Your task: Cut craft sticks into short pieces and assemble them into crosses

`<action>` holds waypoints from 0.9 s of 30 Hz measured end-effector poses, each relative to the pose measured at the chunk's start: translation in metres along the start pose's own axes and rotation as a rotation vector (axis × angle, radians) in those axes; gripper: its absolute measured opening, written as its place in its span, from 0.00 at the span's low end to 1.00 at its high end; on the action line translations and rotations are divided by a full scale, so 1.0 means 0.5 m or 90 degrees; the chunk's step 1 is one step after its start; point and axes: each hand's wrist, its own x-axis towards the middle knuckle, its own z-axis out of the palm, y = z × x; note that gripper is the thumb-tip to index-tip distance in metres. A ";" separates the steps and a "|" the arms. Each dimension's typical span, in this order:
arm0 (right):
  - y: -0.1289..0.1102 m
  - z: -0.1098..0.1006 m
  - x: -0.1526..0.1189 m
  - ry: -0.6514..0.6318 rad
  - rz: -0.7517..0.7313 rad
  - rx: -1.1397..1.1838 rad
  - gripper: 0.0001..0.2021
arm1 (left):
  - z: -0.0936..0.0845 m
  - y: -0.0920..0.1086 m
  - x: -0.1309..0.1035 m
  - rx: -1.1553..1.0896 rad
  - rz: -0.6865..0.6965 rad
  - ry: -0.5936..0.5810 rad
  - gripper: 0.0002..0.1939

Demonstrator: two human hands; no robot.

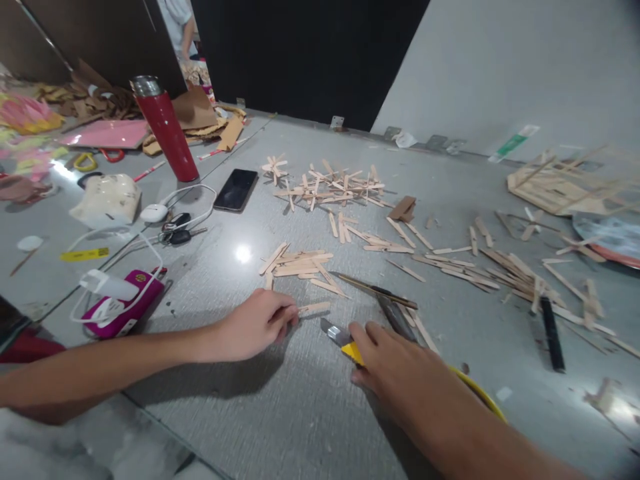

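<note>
One pinched stick: Thumb and fingers of the left hand (260, 325) press together on a thin wooden stick (316, 307), its free end jutting right above a gray tabletop (300, 427); whether it touches the surface is hard to tell.
Knife grip: The right hand (400, 360) curls around a yellow utility knife (353, 353), its bared blade (334, 332) near the stick but apparently apart from it.
Stick's handling: Light, stiff and dry by its look, it would probably split along the grain if bent hard; the flat end farthest from the blade is the safer hold.
Tool by the knuckles: A dark gray handle (395, 319) lies partly covered by the right hand.
Loose pile: More sticks (300, 262) overlap just beyond the left hand.
Far tabletop: A tangled stick cluster (340, 187) spreads near a black phone (237, 190), with a red bottle (167, 130) upright behind.
</note>
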 end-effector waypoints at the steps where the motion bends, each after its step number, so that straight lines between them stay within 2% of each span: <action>1: -0.002 0.005 -0.007 -0.009 -0.009 -0.010 0.17 | -0.003 0.000 0.000 -0.004 -0.006 -0.020 0.18; 5: 0.000 0.006 -0.018 0.008 -0.021 -0.034 0.29 | -0.015 0.003 0.001 0.003 0.003 -0.065 0.18; 8: -0.003 0.014 -0.025 0.064 -0.009 0.019 0.37 | -0.020 0.007 0.005 0.031 0.042 -0.080 0.18; 13: -0.037 0.078 -0.041 0.165 -0.013 0.129 0.45 | -0.021 0.012 0.007 0.051 0.069 -0.075 0.19; 17: -0.060 0.107 -0.046 0.193 -0.008 0.134 0.48 | -0.018 0.009 0.007 0.070 0.089 -0.069 0.20; 24: -0.049 0.088 -0.047 0.203 -0.037 0.137 0.45 | -0.015 0.003 0.011 0.104 0.090 -0.080 0.21; 27: -0.054 0.094 -0.046 0.187 -0.028 0.088 0.48 | -0.014 0.005 0.010 0.109 0.091 -0.081 0.21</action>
